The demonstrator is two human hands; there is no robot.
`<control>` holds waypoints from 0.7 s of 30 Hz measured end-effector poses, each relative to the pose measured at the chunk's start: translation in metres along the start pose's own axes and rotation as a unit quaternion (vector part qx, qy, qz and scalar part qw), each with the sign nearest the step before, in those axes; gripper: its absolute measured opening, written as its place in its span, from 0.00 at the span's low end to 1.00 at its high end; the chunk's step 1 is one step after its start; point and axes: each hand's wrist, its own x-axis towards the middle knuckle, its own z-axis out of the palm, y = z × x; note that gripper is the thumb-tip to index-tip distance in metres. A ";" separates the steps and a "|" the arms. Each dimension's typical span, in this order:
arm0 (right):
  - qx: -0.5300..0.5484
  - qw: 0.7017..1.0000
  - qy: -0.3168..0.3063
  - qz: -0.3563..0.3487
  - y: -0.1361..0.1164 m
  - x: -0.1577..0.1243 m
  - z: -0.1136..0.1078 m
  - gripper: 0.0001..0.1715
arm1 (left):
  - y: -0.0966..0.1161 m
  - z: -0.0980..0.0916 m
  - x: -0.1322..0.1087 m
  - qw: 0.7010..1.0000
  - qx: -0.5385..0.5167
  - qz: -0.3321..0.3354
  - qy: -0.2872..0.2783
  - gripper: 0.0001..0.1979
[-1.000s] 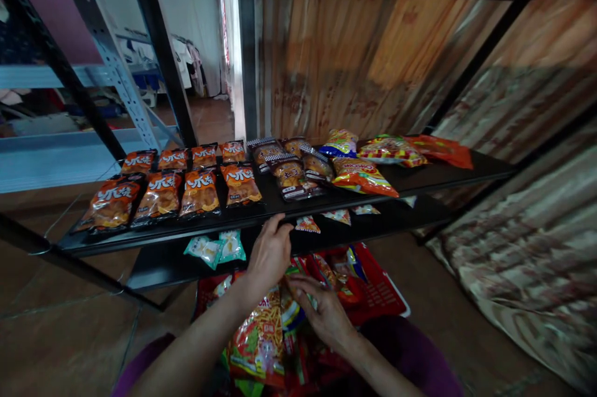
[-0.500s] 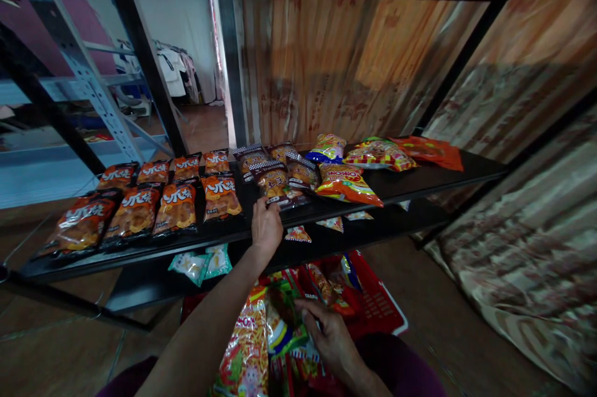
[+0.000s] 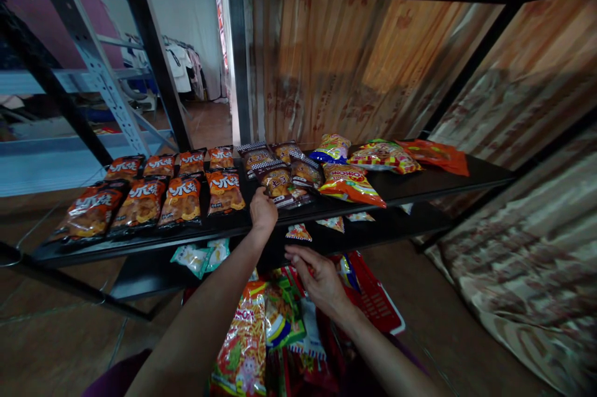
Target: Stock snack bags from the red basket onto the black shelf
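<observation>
My left hand (image 3: 263,209) is at the front edge of the upper shelf, its bent fingers closed at the lower left corner of a brown snack bag (image 3: 278,184). Several more brown bags with checkered tops lie just behind that one. In front of the lower shelf, my right hand (image 3: 319,275) hovers over a red basket (image 3: 380,303), its fingers curled together and nothing visible in them. Below it, the basket holds several snack packs, among them a long noodle-snack bag (image 3: 245,347) and a green packet (image 3: 284,313).
Orange-and-black snack bags (image 3: 140,204) stand in two rows on the left of the black shelf (image 3: 396,188). To the right are an orange bag (image 3: 349,184) and other colourful packs. Small teal packets (image 3: 200,257) lie on the lower shelf. A curtain (image 3: 326,73) hangs behind.
My left hand has shifted from the front of the brown bag towards its left corner. My right hand has risen and moved forward from the basket's packs. The view has turned slightly.
</observation>
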 end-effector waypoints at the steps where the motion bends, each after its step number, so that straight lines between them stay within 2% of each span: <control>1: -0.013 1.000 0.007 -0.018 0.000 0.006 -0.002 0.18 | 0.000 0.001 -0.001 1.000 0.000 0.004 0.002 0.19; 4: -0.098 0.989 0.045 -0.098 0.002 0.036 -0.014 0.19 | -0.001 0.002 -0.004 1.000 0.005 0.021 0.010 0.20; 7: -0.256 0.953 0.057 -0.150 0.003 0.079 -0.029 0.22 | -0.002 0.003 -0.005 0.999 0.014 0.035 0.012 0.20; 10: -0.420 0.901 0.026 -0.108 -0.001 0.124 -0.041 0.29 | -0.003 0.001 -0.004 0.999 0.025 0.037 -0.002 0.20; 13: -0.510 0.858 -0.023 -0.054 -0.004 0.157 -0.047 0.33 | -0.002 -0.001 -0.002 0.999 0.032 0.034 -0.011 0.19; 15: -0.535 0.843 -0.058 -0.032 -0.003 0.169 -0.048 0.33 | -0.002 -0.002 -0.002 0.999 0.034 0.034 -0.017 0.19; 18: -0.551 0.829 -0.091 -0.034 0.002 0.173 -0.050 0.29 | -0.001 -0.003 -0.002 0.999 0.036 0.033 -0.024 0.20; 21: -0.564 0.821 -0.066 -0.059 0.012 0.167 -0.054 0.26 | -0.001 -0.004 -0.003 0.998 0.039 0.029 -0.028 0.20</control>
